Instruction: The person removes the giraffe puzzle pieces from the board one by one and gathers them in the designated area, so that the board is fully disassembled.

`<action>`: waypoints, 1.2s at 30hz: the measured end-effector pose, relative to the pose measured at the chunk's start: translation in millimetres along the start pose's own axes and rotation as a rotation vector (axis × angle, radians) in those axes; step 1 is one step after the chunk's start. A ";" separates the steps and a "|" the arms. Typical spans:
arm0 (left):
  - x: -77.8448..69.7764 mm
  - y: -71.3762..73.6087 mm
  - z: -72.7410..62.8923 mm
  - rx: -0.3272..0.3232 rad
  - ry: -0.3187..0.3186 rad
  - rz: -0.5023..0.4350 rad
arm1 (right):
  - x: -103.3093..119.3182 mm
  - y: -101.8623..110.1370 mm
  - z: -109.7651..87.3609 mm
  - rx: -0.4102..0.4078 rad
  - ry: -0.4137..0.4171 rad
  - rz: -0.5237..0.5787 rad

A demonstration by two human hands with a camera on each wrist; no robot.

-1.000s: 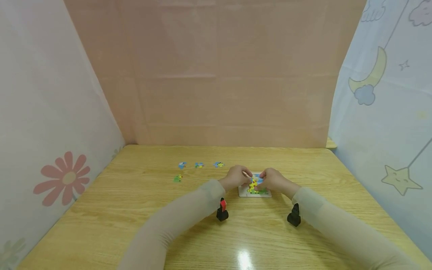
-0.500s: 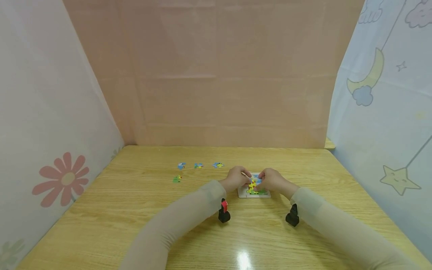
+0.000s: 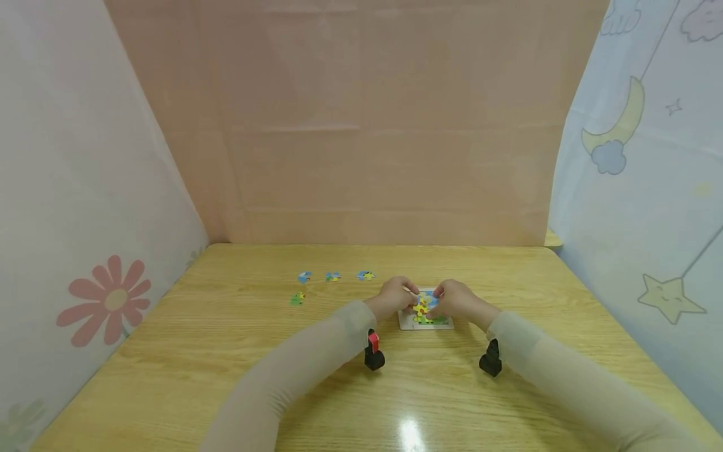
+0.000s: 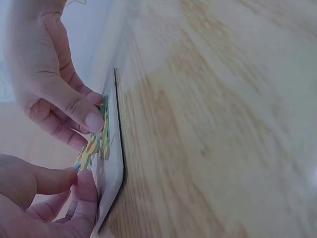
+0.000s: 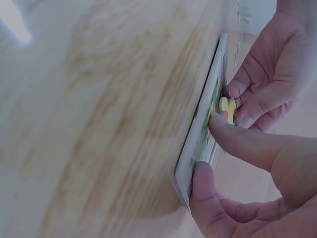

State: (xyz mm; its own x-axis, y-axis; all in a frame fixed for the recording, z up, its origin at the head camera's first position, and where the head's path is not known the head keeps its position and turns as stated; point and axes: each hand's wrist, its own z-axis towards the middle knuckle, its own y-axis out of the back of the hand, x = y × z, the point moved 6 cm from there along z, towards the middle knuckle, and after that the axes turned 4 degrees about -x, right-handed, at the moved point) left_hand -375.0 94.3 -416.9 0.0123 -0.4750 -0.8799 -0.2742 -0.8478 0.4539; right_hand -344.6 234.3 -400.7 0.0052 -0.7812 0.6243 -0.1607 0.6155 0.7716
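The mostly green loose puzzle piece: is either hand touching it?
No: the green piece lies on the table, apart from the left hand and right hand at the board.

puzzle board (image 3: 407, 325): white border, rounded corner, lying flat on the desk (image 3: 339, 402) | set pieces (image 3: 438, 321): yellow, green and blue print within the border, partly hidden | held puzzle piece (image 5: 232, 109): yellow, red and blue patches, knobbed edge, pinched in left fingers (image 5: 262, 101), tilted over board; contact unclear

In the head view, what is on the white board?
On the board: yellow, green and blue puzzle pieces. What the left hand and right hand cover cannot be seen.
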 end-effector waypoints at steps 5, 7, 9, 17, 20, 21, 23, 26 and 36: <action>0.1 7.4 -3.8 0.007 -0.001 -0.053 | -3.6 0.7 1.5 -0.013 -0.009 -0.007; 0.2 11.3 -5.5 0.008 -0.008 -0.056 | -4.0 0.5 1.7 -0.012 -0.011 0.011; 0.6 15.8 -7.2 0.010 -0.013 -0.057 | -4.1 0.1 1.6 -0.008 -0.012 0.032; 4.5 40.2 -16.3 0.005 -0.007 -0.094 | -4.0 -0.1 0.8 -0.005 -0.002 0.066; 9.8 51.4 -18.9 0.004 -0.016 -0.096 | -4.5 -1.8 -0.3 -0.003 0.008 0.063; 11.9 54.8 -19.9 0.003 -0.020 -0.091 | -4.8 -2.5 -1.4 -0.002 0.007 0.063; 14.7 63.5 -21.7 -0.002 -0.025 -0.087 | -3.9 -2.8 -1.5 0.001 0.012 0.064; 19.4 76.0 -24.8 -0.023 -0.023 -0.079 | -2.0 -2.7 -2.2 -0.001 0.019 0.064; 43.0 117.6 -36.1 -0.128 0.000 -0.024 | -4.0 -1.6 -1.1 -0.028 0.024 0.072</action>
State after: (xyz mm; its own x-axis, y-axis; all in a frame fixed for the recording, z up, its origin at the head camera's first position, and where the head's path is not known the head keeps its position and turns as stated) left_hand -372.0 -34.3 -396.3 0.0176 -0.4540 -0.8908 -0.1492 -0.8822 0.4467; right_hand -343.3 236.5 -404.3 0.0183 -0.7325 0.6805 -0.1342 0.6727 0.7277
